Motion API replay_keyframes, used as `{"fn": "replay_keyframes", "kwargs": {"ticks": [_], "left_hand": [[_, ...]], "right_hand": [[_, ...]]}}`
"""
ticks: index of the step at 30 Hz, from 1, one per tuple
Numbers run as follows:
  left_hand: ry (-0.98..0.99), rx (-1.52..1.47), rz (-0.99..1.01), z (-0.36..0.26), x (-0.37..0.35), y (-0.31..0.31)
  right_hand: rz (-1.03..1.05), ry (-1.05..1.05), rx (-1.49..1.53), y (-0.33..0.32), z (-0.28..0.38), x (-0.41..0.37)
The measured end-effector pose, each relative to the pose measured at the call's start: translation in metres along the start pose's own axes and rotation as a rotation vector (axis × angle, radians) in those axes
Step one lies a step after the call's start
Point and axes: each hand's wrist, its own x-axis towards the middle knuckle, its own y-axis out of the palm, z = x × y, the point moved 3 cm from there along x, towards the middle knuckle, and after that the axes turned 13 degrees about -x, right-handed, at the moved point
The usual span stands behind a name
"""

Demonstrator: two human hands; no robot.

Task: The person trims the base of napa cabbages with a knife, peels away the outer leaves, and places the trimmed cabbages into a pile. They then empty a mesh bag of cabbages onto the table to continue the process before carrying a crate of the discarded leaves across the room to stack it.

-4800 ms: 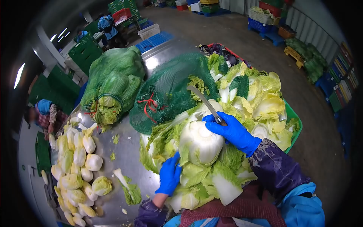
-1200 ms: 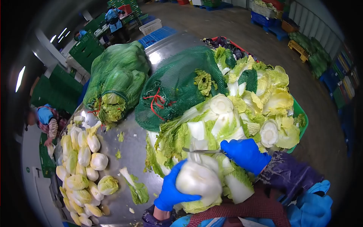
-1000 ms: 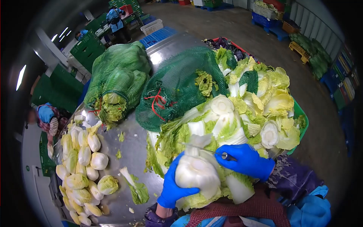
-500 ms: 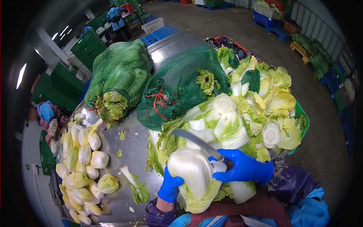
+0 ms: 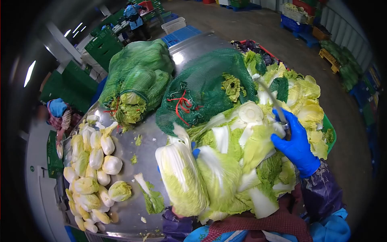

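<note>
A napa cabbage [image 5: 180, 177] stands nearly upright near my body. My left hand [image 5: 196, 153] grips it from behind, closed around it; only blue-gloved fingertips show at its edges. In my right hand [image 5: 297, 147], also gloved in blue, is a knife [image 5: 267, 91] with its curved blade pointing up and away over the leaves. Loose outer cabbage leaves [image 5: 219, 169] lie between the two hands. Beyond them a cut cabbage base [image 5: 250, 112] faces up on the heap.
Trimmed cabbages [image 5: 96, 158] are piled at the left of the metal table [image 5: 141, 161]. Two green mesh sacks, one full [image 5: 137, 76] and one slack [image 5: 201, 86], lie at the back. One co-worker [image 5: 60, 115] is at the left, another [image 5: 135, 18] farther off.
My right hand has moved up and right with the knife, away from the cabbage. The cabbage has shifted left and turned in my left hand, and outer leaves now lie beside it.
</note>
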Motion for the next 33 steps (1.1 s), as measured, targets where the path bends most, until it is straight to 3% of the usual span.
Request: {"fn": "replay_keyframes", "kwargs": {"ticks": [1, 3, 5, 6, 8, 11, 13, 15, 16, 17, 19, 21, 23, 25, 27, 28, 30, 33], "left_hand": [[0.013, -0.166, 0.072, -0.007, 0.002, 0.005], [-0.150, -0.607, 0.216, -0.005, 0.009, 0.009], [-0.309, -0.757, 0.259, 0.004, 0.006, 0.008], [-0.388, -0.801, 0.265, 0.011, 0.000, 0.011], [-0.503, -0.826, 0.272, 0.013, -0.008, 0.001], [-0.618, -0.835, 0.286, 0.016, -0.018, -0.001], [-0.660, -0.857, 0.310, 0.018, -0.022, -0.009], [-0.659, -1.043, 0.427, -0.009, -0.016, -0.007], [-0.656, -0.885, 0.359, -0.001, -0.020, -0.008], [-0.646, -0.727, 0.292, 0.008, -0.025, -0.006], [-0.603, -0.739, 0.296, -0.001, -0.022, 0.006], [-0.762, -0.786, 0.157, 0.005, -0.030, 0.003], [-0.752, -0.788, 0.169, 0.006, -0.032, 0.002], [-0.730, -0.788, 0.185, 0.004, -0.029, 0.003], [-0.621, -0.610, 0.323, 0.001, -0.026, 0.008], [-0.620, -0.610, 0.322, 0.001, -0.025, 0.012], [-0.405, -0.479, 0.311, -0.005, -0.022, 0.020], [-0.375, -0.458, 0.301, -0.006, -0.023, 0.024]], "right_hand": [[0.002, -0.004, 0.004, 0.005, 0.003, -0.001], [0.249, -0.143, 0.108, 0.032, 0.026, -0.014], [0.507, -0.040, 0.252, 0.062, 0.036, -0.036], [0.504, -0.038, 0.250, 0.067, 0.045, -0.033], [0.858, 0.426, 0.442, 0.084, 0.054, -0.034], [0.932, 0.490, 0.634, 0.090, 0.058, -0.029], [0.926, 0.524, 0.648, 0.092, 0.044, -0.029], [0.622, 0.197, 0.467, 0.086, 0.041, -0.023], [0.535, 0.073, 0.473, 0.100, 0.032, -0.024], [0.538, 0.071, 0.473, 0.100, 0.022, -0.030], [0.619, 0.027, -0.039, 0.093, 0.027, -0.031], [0.580, -0.006, -0.017, 0.094, 0.027, -0.033], [0.475, -0.158, -0.261, 0.089, 0.038, -0.030], [0.518, -0.131, -0.253, 0.087, 0.040, -0.029], [0.564, -0.102, -0.242, 0.086, 0.045, -0.031], [0.572, -0.086, -0.296, 0.084, 0.048, -0.032], [0.580, -0.071, -0.349, 0.084, 0.050, -0.033], [0.514, -0.096, -0.332, 0.081, 0.052, -0.031]]}}
